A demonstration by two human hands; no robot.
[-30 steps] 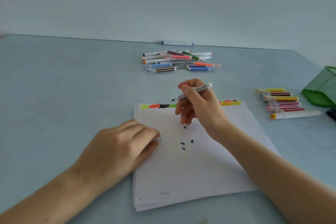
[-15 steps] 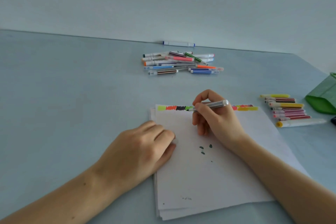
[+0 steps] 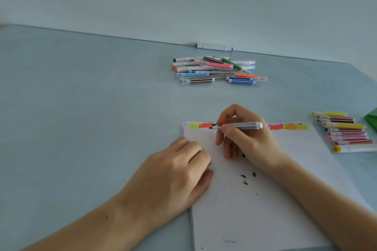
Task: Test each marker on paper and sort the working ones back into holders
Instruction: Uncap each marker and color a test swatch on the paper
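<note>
Since a moment ago, our right hand (image 3: 247, 140) has lowered the grey-barrelled marker (image 3: 237, 126), pinched for writing, so its tip meets the white paper stack (image 3: 285, 199) at the far-edge swatches. Our left hand (image 3: 175, 175), fingers curled, pins the stack's left edge against sliding.

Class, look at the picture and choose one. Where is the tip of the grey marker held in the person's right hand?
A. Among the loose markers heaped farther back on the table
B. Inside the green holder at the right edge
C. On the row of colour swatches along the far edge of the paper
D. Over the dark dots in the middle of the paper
C: the right hand holds the grey marker with its tip at the black swatch in the row of colour swatches on the paper.
</note>
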